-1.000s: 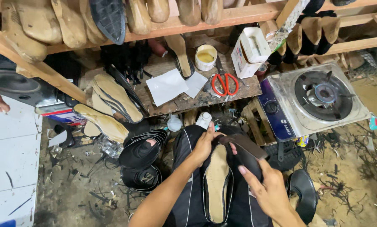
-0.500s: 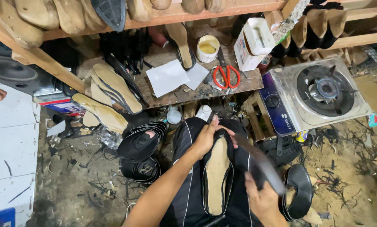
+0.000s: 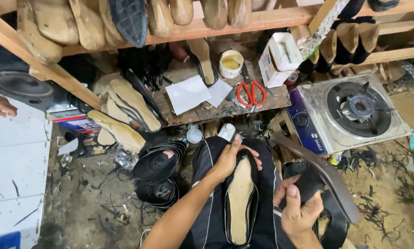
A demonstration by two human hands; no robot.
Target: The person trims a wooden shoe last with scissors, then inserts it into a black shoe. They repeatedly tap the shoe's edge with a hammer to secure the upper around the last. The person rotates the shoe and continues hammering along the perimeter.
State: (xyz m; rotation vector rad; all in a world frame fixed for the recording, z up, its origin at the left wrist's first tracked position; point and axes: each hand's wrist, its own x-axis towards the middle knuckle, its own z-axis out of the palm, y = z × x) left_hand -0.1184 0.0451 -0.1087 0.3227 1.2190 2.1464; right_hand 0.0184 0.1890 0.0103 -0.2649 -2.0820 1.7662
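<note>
Two hands, left (image 3: 227, 161) gripping one shoe (image 3: 240, 198), right (image 3: 299, 207) one dark sole (image 3: 327, 173).

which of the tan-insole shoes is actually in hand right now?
The shoe on the lap, sole side up, with the left hand on its toe end. The other tan-insole shoes lie untouched by the wooden bench.
</note>
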